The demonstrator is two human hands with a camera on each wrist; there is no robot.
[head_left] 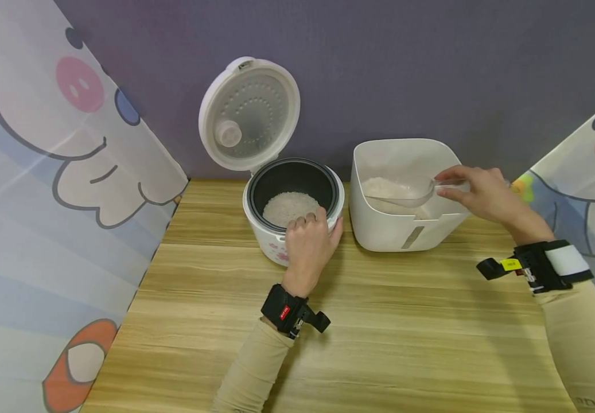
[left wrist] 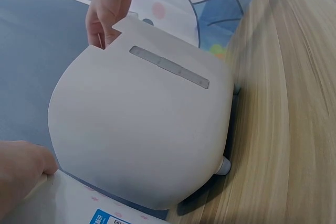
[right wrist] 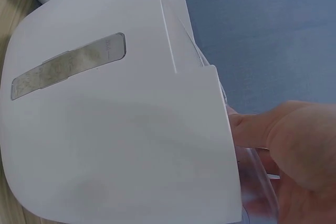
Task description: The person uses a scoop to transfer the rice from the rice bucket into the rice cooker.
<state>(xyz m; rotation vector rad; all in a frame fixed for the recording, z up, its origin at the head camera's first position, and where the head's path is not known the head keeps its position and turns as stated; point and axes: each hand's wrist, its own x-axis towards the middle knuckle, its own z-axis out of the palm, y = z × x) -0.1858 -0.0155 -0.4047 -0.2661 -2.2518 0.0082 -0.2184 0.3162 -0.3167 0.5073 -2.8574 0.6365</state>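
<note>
Plainly, on my remote feed, both bare hands are over the wood-grain surface (head_left: 405, 338). On the left hand (head_left: 307, 244) I see the fingers curled over the near rim of a white, round-bodied rice cooker (head_left: 265, 238) with a pink flower print, the thumb set apart to their right. Just beyond those fingers, inside the cooker's round black inner pot (head_left: 297, 175), lies a heap of white rice grains (head_left: 288, 207). Farther past them, the round white lid (head_left: 256, 109) with its grey, dimpled inner plate stands raised.

To the right of the left fingers, well apart from them, stands a white plastic bin (head_left: 390, 229) with rounded corners, a notch in its near rim and a narrow see-through strip (right wrist: 68, 66) on its front. On the right hand (head_left: 488, 192) I have the fingers pinching the handle of a clear plastic scoop (head_left: 416, 198); its bowl reaches left from the fingertips, down inside the bin, beside a pale mound of rice (head_left: 382, 188). I cannot tell how much the bowl carries. Beyond both sets of fingers rises a grey-purple wall (head_left: 405, 69); behind the left fingers, a black strap (head_left: 280, 307) circles the wrist.
</note>
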